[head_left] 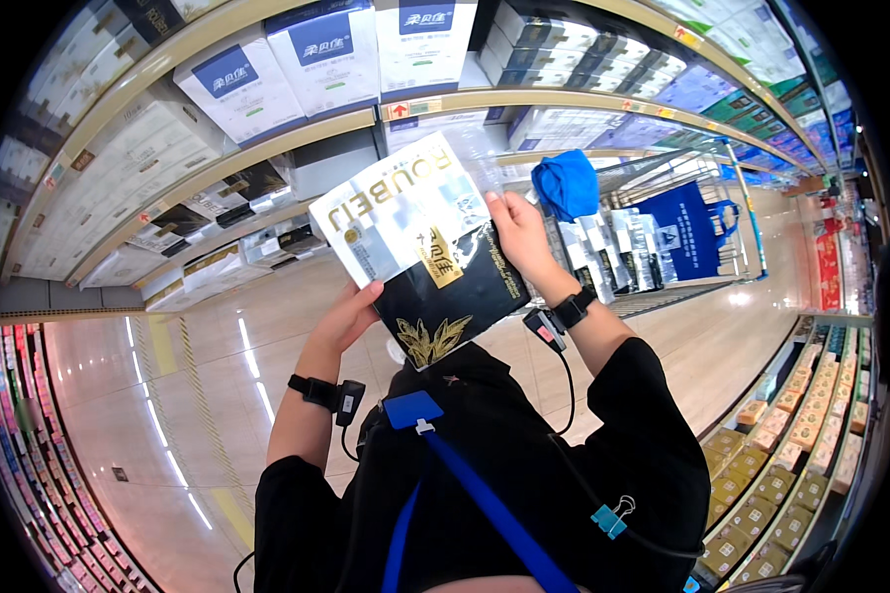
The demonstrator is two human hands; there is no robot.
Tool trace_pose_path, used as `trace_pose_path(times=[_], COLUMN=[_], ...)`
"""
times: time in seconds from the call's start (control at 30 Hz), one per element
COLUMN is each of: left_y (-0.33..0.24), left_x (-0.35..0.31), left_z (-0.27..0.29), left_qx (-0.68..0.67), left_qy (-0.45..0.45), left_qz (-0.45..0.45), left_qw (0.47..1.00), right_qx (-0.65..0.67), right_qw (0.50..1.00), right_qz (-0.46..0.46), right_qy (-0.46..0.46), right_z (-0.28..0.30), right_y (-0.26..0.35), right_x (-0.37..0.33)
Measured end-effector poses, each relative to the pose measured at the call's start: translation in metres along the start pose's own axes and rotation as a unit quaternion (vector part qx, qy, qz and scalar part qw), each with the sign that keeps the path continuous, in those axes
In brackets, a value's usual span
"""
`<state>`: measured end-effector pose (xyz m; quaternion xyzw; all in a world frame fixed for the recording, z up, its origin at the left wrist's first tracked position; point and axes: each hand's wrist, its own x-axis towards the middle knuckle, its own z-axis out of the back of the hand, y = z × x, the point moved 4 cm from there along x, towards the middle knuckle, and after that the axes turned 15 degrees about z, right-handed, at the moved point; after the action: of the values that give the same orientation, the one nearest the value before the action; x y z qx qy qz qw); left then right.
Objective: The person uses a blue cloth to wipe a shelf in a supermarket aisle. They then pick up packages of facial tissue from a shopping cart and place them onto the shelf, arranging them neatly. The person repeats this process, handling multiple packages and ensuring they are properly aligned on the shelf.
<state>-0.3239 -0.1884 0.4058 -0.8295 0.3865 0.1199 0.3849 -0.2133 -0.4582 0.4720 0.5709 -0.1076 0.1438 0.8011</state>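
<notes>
A white and black plastic-wrapped package [425,257] with gold print, probably tissues, is tilted in front of my body. My left hand [344,318] grips its lower left edge, the thumb lying on the front. On the opposite side, my right hand [520,235] holds the right edge near the top corner, with the thumb over the face. The fingers behind the package are hidden. Just beyond my right hand stands a wire shopping cart [702,285], holding several similar packs [618,252], a dark blue tote bag [684,229] and a bright blue bundle [567,184].
Store shelves [356,121] curve across the front, stocked with white boxes with blue labels [321,57] and more wrapped packs [252,188]. Pink goods [44,465] line the left side; a display of small packages [761,484] stands at the lower right. The tiled floor [168,415] reflects light.
</notes>
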Motion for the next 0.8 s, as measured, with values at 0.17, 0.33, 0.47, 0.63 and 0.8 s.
trace_pose_path(times=[0.17,0.33,0.47,0.63,0.8], left_y=[-0.010,-0.012,-0.005,0.006,0.003], left_x=[-0.007,-0.008,-0.014,-0.010,0.017], left_z=[0.036,0.075,0.096,0.134,0.165], left_qx=[0.051,-0.036,-0.057,-0.080,-0.128], left_qy=[-0.106,-0.197,-0.231,-0.281,-0.246], left_qz=[0.032,0.085,0.127,0.158,0.146], left_qw=[0.993,0.976,0.963,0.943,0.949], right_qx=[0.057,0.031,0.049,-0.039,0.112], right_qw=[0.991,0.960,0.933,0.897,0.808], right_qz=[-0.079,-0.128,-0.196,-0.317,-0.461], right_qy=[0.089,0.247,0.296,0.306,0.350], right_z=[-0.051,-0.106,-0.125,-0.109,-0.128], right_y=[-0.071,-0.113,-0.155,-0.184,-0.155], right_x=[0.015,0.038,0.030,-0.008,-0.040])
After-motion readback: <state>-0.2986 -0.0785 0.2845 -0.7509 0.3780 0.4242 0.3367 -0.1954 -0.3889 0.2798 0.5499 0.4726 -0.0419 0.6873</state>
